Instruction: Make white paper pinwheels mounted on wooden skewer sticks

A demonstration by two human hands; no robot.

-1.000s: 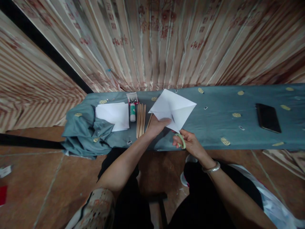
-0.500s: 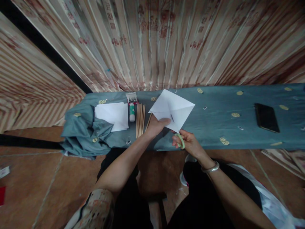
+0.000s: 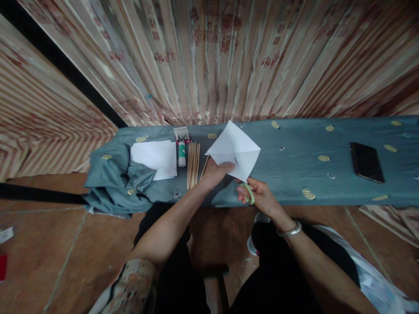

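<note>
White creased paper (image 3: pixel 244 143), a four-cornered sheet turned corner-on, is held over the middle of the counter (image 3: pixel 294 168) with its blue-green cloth; its near corner meets the scissors with pale green handles (image 3: pixel 250 194). The left hand (image 3: pixel 216 172) pinches the sheet, thumb flat on top, the other fingers mostly hidden. The right hand (image 3: pixel 260 194) has its fingers curled round the handles; how wide the blades stand cannot be told. Cutting seems the step in hand, so keep the sheet taut, guide the blades in smooth strokes along one line (watching the short dark mark or slit (image 3: pixel 237 162) beside the thumb) and leave the left fingertips well clear.
</note>
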